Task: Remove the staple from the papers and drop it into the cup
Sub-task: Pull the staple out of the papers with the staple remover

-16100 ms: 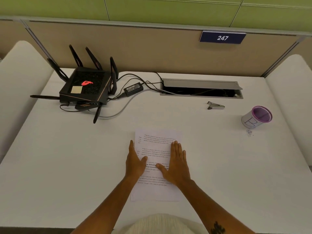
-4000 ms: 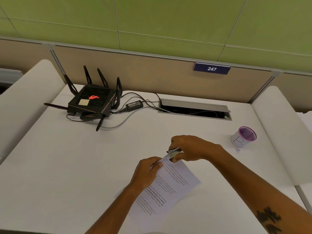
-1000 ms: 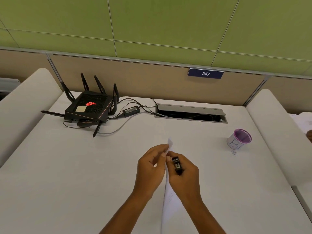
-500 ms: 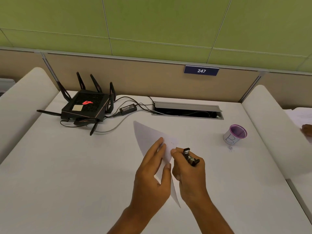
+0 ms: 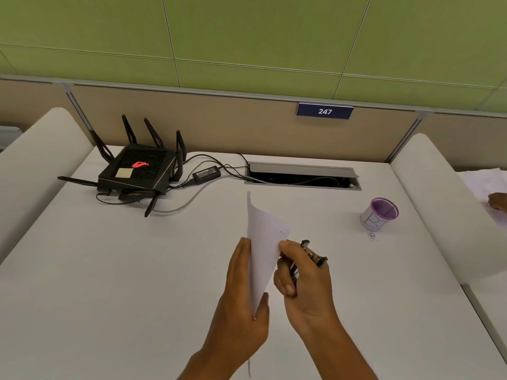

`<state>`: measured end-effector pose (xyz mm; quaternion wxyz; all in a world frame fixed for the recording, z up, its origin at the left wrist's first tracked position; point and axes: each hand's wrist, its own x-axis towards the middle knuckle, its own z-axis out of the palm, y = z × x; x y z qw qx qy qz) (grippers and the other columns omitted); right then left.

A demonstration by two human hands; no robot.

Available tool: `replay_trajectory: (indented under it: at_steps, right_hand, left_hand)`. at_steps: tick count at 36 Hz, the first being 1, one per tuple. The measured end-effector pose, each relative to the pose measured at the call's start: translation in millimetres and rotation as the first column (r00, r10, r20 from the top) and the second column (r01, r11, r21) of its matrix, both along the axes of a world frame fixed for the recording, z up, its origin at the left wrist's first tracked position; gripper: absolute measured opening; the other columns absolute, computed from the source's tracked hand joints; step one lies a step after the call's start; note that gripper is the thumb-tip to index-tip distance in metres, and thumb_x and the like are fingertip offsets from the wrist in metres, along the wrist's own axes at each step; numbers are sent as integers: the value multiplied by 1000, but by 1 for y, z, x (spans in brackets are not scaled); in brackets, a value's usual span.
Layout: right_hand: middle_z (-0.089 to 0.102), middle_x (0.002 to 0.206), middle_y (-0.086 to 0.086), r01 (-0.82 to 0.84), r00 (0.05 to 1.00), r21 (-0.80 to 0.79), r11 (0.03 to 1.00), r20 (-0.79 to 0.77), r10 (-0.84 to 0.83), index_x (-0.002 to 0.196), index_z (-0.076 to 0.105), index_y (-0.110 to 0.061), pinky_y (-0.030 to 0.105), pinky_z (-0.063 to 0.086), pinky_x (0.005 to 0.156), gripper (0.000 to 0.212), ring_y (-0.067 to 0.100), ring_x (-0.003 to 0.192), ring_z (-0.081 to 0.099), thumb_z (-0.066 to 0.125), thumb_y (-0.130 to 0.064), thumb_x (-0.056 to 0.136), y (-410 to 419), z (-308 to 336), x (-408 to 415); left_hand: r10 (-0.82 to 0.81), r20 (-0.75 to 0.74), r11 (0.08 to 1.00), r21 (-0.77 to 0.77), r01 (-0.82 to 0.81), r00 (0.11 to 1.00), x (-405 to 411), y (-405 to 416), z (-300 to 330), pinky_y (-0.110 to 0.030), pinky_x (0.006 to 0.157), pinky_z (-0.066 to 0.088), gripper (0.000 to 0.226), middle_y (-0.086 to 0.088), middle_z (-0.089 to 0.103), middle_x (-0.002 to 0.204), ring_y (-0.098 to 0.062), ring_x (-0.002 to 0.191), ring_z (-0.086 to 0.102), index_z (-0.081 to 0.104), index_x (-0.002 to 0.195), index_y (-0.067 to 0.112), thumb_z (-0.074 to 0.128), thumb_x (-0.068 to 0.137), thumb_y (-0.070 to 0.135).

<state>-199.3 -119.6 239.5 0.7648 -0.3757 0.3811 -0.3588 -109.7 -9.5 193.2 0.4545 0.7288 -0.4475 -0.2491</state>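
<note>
My left hand [image 5: 241,303] holds the papers [image 5: 263,248] lifted off the white desk [image 5: 109,270], fingers behind the sheets and thumb in front near the lower edge. My right hand [image 5: 304,283] is curled shut around the staple remover [image 5: 312,255], whose dark tip pokes out past my knuckles; my right thumb touches the papers' right edge. The staple itself is too small to make out. The purple-rimmed cup [image 5: 380,213] stands well apart, to the right.

White desk [image 5: 109,270], green wall [image 5: 247,28]
</note>
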Motion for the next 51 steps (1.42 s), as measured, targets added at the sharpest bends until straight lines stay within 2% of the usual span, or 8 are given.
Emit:
replay_trajectory:
  at_steps: [5, 10, 13, 18, 22, 27, 36, 51]
  right_hand:
    - [32, 40, 8, -12, 1000, -27, 1000, 4, 12, 67, 55, -5, 31, 31, 47, 39, 20, 38, 24, 82, -32, 78, 3, -2, 0]
    - [58, 55, 13, -47, 995, -193, 980, -93, 29, 93, 77, -3, 30, 33, 49, 43, 18, 44, 31, 80, -45, 84, 2, -10, -3]
    - [81, 94, -3, 3, 970, -299, 954, -232, -76, 105, 82, -27, 21, 38, 50, 32, 8, 49, 41, 76, -53, 88, 0, -22, -10]
    - [72, 84, -22, 91, 876, -339, 936, -419, -237, 107, 76, -49, 13, 54, 60, 26, -2, 66, 58, 78, -54, 82, -13, -52, -23]
    - [78, 107, -23, 49, 888, -222, 974, -437, -145, 106, 77, -44, 25, 55, 77, 20, -3, 95, 70, 82, -38, 88, -23, -65, -27]
    - [82, 91, 0, -6, 892, -95, 995, -451, -38, 94, 82, -28, 15, 44, 45, 8, 0, 52, 62, 86, -27, 86, -28, -75, -28]
    - [83, 92, 0, 62, 887, -29, 998, -457, -68, 90, 81, -26, 30, 63, 64, 6, 19, 82, 80, 84, -21, 88, -40, -96, -11]
    - [80, 96, -2, 65, 837, -13, 998, -544, -62, 94, 78, -27, 49, 64, 91, 6, 24, 95, 75, 81, -24, 91, -98, -157, 62]
  left_hand:
    - [163, -95, 986, 41, -160, 982, 3, 2, -3, -27, 117, 49, 62, 11, 49, 157, -17, 138, 59, 30, 152, 36, 60, 98, 34]
    - [212, -124, 977, 12, -212, 969, 15, 11, 0, 0, 90, 51, 58, 37, 51, 142, 10, 120, 61, 38, 150, 51, 51, 93, 57]
    - [260, -172, 965, 6, -263, 950, 25, 11, -6, -5, 79, 57, 42, 30, 63, 133, -1, 116, 68, 46, 143, 53, 53, 105, 37]
    - [291, -306, 956, 48, -290, 907, 47, 10, -17, -7, 70, 58, 51, 40, 73, 108, 11, 107, 70, 58, 124, 53, 63, 105, 7]
    - [344, -383, 938, 98, -333, 857, 62, 5, -26, -13, 63, 61, 41, 24, 75, 112, -10, 98, 77, 64, 122, 46, 70, 102, 10]
    - [355, -484, 935, 170, -312, 800, 79, -3, -36, -28, 69, 67, 36, 13, 80, 113, -15, 93, 82, 68, 121, 42, 74, 100, 13]
    - [301, -643, 953, 177, -246, 704, 110, -21, -60, -49, 88, 69, 42, 7, 82, 123, -25, 107, 82, 69, 132, 34, 80, 96, 15]
    - [411, -443, 908, 271, -318, 797, 167, -74, -115, -18, 61, 61, 57, 4, 72, 129, -12, 101, 74, 53, 150, 30, 73, 101, 10]
